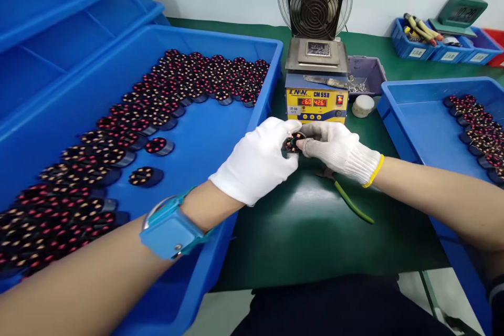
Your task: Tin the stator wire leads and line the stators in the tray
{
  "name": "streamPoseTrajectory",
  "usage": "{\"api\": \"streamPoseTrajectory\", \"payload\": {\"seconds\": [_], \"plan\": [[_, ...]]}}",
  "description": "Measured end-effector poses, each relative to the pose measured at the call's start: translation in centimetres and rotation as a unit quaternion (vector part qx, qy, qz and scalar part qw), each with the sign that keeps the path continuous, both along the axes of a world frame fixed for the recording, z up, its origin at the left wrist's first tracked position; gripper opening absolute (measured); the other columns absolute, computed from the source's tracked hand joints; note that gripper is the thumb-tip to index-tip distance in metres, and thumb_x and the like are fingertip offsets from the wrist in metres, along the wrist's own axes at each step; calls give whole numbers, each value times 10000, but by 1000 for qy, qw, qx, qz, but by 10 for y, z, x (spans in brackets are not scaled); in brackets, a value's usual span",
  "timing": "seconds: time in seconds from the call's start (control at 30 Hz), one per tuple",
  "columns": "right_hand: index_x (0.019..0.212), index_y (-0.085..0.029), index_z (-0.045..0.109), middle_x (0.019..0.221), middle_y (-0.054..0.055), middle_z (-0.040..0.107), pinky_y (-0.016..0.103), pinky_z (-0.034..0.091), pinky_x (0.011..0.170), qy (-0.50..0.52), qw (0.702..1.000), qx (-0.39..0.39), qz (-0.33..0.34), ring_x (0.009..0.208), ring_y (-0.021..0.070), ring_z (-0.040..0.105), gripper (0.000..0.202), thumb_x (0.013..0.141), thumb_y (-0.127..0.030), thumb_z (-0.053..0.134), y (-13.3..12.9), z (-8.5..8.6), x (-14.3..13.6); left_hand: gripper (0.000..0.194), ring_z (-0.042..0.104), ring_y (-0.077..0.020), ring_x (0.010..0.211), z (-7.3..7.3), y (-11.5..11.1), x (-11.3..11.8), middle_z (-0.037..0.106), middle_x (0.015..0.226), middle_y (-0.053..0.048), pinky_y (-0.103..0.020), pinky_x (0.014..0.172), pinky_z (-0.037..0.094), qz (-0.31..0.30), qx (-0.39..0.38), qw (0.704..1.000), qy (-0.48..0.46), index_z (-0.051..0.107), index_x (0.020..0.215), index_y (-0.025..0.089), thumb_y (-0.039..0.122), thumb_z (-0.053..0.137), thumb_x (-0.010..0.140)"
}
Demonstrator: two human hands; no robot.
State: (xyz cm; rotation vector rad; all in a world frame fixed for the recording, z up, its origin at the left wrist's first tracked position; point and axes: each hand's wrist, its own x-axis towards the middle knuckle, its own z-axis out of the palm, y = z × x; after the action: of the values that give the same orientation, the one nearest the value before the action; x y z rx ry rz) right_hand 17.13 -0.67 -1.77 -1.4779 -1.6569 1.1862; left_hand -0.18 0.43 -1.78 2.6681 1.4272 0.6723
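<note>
In the head view, my left hand [260, 156], in a white glove, is closed around a small round black part [292, 143] with copper-coloured spots on its face. My right hand [342, 150], in a knitted white glove with a yellow cuff, pinches the same part from the right with bare-looking fingertips. Just behind both hands stands a blue and yellow solder pot [316, 100] with red digits lit. A green-handled hand tool [352, 203], likely pliers, lies below my right hand, its head partly hidden.
A big blue tray [212, 131] at left holds many similar round black parts [173, 89]. Another blue tray [421, 121] stands at right with more. A fan [316, 5], a purple bin [368, 71], a white round container [363, 106] and small tool bins [417, 50] stand behind.
</note>
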Motion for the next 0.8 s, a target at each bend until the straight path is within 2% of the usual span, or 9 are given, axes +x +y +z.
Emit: {"api": "streamPoseTrajectory", "payload": {"seconds": [0.13,0.23,0.3,0.37,0.47,0.53,0.63,0.7,0.8], "plan": [[1000,-168,685,993,20,720,258,552,773,53,997,43,-23,875,166,676,229,780,-227,656,-4,-2,-3,377,679,-258,976,13,-2,-1,712,1047,-72,-338,843,520,42,-51,997,38,676,1098,211,186,469,784],[970,-170,685,973,15,726,251,559,751,51,997,47,-35,850,159,684,210,763,-191,654,-6,2,-3,178,680,-240,725,33,3,-11,703,747,-52,-326,659,511,28,-198,980,7,694,757,200,218,523,713],[966,-176,689,968,13,727,256,562,746,55,997,44,-44,847,162,687,211,758,-196,658,-6,4,-2,104,598,-184,507,45,8,-22,638,577,-21,-288,486,442,0,-349,934,-80,657,650,196,209,559,616],[973,-181,692,967,13,728,274,563,763,62,996,40,-55,859,172,688,227,750,-215,670,-5,4,-2,94,498,-137,389,53,11,-29,589,508,-9,-261,393,364,-5,-425,881,-208,636,639,184,222,567,587],[987,-177,695,953,17,729,288,562,777,84,994,37,-55,857,176,688,247,747,-234,676,-5,3,-1,219,567,-156,471,51,10,-27,636,614,-45,-250,391,366,28,-380,858,-344,635,756,165,369,577,706],[994,-166,696,945,21,729,276,560,759,98,994,38,-39,851,171,686,251,750,-217,668,-6,4,-2,312,623,-169,577,45,6,-19,659,680,-51,-240,430,394,35,-346,884,-312,632,818,168,472,579,771],[983,-155,696,943,17,728,250,552,754,110,993,42,-16,868,160,680,241,747,-160,653,-8,9,-3,298,583,-131,517,42,0,-10,625,591,-12,-226,452,395,38,-330,919,-214,600,707,180,469,653,757],[956,-148,695,912,13,728,235,551,742,121,992,25,-19,845,149,678,211,750,-141,651,-9,12,-4,286,533,-114,426,45,0,-12,599,529,-3,-228,405,368,29,-378,895,-234,568,639,183,428,680,738],[926,-150,695,868,17,721,222,557,687,132,990,-9,-54,779,143,671,172,756,-151,673,-9,15,-5,285,436,-97,322,53,5,-22,526,446,14,-228,317,276,8,-458,815,-356,525,581,192,392,699,682]]}}
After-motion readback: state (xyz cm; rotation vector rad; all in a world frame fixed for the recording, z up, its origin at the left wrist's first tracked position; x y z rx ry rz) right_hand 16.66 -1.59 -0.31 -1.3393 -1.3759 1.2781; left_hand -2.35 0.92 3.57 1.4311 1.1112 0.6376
